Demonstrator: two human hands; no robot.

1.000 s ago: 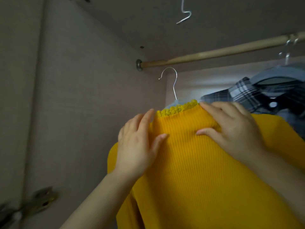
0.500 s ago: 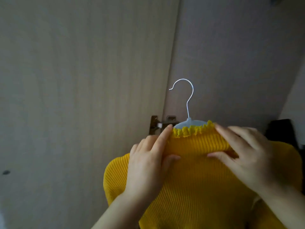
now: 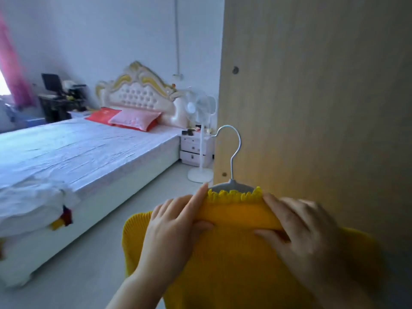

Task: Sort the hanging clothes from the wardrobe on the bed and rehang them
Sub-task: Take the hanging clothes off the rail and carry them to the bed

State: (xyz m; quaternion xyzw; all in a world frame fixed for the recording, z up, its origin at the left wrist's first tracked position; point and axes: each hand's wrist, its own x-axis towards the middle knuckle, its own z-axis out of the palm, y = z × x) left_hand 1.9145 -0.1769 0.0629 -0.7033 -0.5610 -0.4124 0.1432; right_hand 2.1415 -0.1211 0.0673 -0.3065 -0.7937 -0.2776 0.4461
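Observation:
A yellow ribbed sweater with a frilled collar hangs on a grey hanger whose metal hook points up. My left hand grips the collar's left side, thumb in front and fingers behind. On the collar's right side my right hand pinches the fabric the same way. Both hands hold the sweater in front of me, beside the wardrobe door. The bed lies to the left with a white bundle of cloth on its near corner.
Pink and red pillows lie at the bed's head. A white standing fan and a small white drawer unit stand between bed and wardrobe door. A dark desk is at the far left. Grey floor runs alongside the bed.
My view has swung left from the wardrobe's inside and rail out to the room and bed. Both hands have carried the sweater on its hanger along, keeping the same hold on the collar.

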